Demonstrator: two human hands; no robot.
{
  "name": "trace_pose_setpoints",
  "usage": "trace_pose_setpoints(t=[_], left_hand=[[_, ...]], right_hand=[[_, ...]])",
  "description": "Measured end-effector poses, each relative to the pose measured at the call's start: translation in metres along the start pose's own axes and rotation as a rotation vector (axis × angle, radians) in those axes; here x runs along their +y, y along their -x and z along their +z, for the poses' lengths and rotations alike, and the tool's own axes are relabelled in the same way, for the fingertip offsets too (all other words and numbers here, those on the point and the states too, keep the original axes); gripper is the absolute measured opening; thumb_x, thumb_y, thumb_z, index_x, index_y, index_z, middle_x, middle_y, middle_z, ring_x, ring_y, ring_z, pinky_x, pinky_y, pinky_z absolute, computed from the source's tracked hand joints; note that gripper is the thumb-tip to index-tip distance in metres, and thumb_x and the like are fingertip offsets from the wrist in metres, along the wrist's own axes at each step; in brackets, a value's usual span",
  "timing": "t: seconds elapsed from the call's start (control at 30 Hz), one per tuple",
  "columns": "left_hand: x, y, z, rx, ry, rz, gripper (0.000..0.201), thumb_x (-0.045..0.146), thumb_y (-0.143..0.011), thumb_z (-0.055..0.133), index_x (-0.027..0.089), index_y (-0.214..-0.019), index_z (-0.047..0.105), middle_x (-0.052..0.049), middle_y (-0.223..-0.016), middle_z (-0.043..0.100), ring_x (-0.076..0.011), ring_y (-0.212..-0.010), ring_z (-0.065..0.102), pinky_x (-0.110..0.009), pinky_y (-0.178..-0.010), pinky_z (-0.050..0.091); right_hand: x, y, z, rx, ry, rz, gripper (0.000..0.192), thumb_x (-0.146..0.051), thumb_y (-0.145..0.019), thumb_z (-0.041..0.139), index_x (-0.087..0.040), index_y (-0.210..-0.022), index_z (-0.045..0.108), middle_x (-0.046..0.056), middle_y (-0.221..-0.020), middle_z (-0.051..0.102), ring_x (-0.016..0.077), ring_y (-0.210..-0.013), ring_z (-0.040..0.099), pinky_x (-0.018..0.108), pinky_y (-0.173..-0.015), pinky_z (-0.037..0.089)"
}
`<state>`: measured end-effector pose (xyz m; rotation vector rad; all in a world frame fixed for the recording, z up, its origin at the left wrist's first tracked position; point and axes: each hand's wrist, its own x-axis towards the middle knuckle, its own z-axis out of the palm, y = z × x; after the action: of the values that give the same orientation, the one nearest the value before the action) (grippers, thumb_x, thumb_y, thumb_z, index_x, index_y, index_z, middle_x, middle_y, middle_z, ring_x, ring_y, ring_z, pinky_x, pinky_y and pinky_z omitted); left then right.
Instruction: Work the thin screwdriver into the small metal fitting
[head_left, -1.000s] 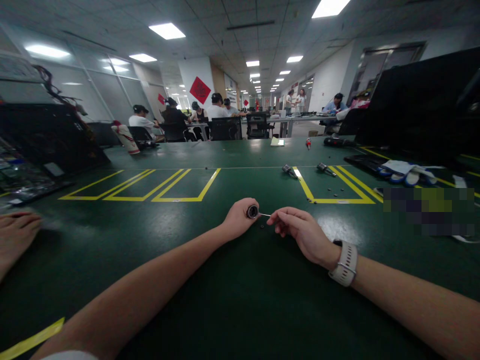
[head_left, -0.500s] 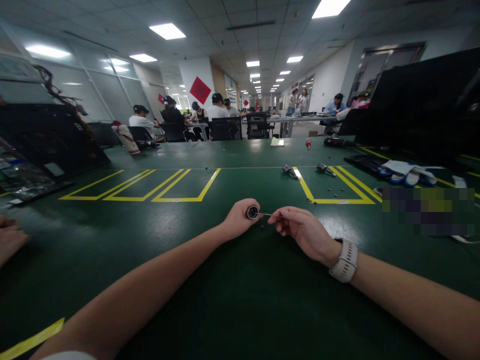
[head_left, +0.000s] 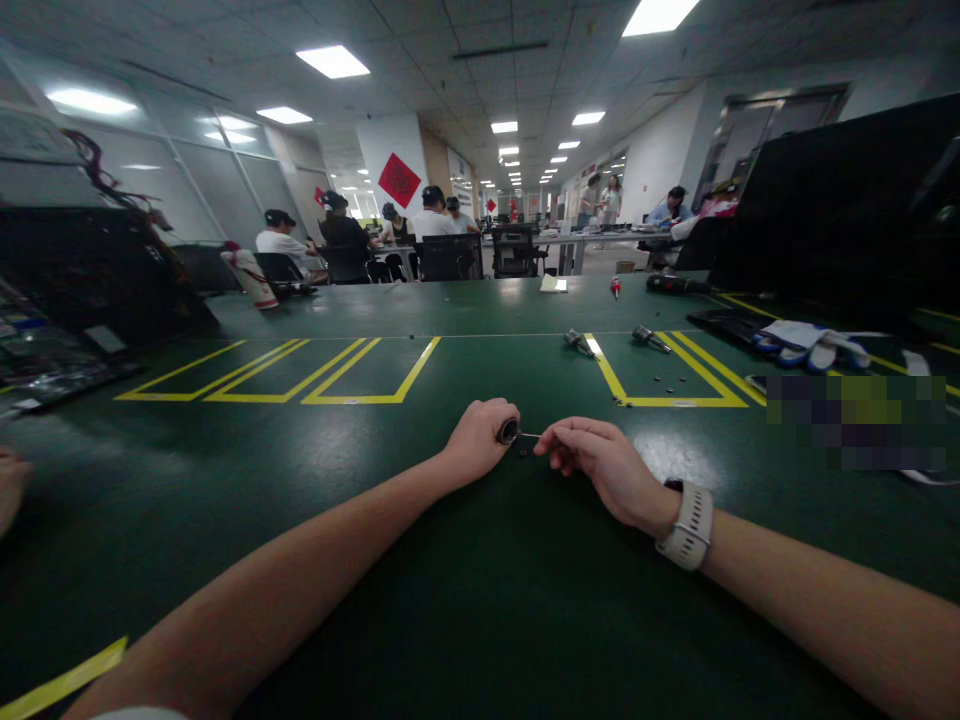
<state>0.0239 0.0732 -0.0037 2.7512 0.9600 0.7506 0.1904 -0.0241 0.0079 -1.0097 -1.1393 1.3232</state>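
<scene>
Two bare hands are counted at the middle of the table: a left hand and a right hand. One small round part and one thin pin are seen between them. One watch is worn. Two small tools are counted farther back, one red-handled screwdriver, one pair of gloves, and one other person's hand at the left edge.

table: green, slight sheen | round part: dark, metal-rimmed
</scene>
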Motion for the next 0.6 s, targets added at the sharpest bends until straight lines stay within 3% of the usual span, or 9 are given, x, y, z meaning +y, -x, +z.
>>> trace_pose_setpoints(t=[0.37,0.6], left_hand=[[-0.0011,0.0003,-0.0018,0.102,0.374,-0.033,0.017,0.022,-0.072,0.06,0.015,-0.064,0.047,0.005,-0.063,0.044,-0.009,-0.058,0.041,-0.022,-0.057,0.034],[-0.0027,-0.0005,0.0009,0.114,0.26,-0.055,0.014,0.018,-0.072,0.059,0.015,-0.064,0.047,0.004,-0.064,0.046,-0.0104,-0.06,0.044,-0.023,-0.058,0.035]], right_hand=[[0.0033,-0.0037,-0.0069,-0.076,-0.158,0.015,0.017,-0.027,-0.08,0.054,-0.018,-0.079,0.068,0.005,-0.084,0.067,0.0134,-0.066,0.052,0.029,-0.061,0.036],[0.0008,0.0006,-0.0007,-0.005,-0.062,-0.015,0.017,-0.03,-0.079,0.055,-0.018,-0.078,0.067,0.004,-0.082,0.065,0.0134,-0.065,0.051,0.029,-0.061,0.036]])
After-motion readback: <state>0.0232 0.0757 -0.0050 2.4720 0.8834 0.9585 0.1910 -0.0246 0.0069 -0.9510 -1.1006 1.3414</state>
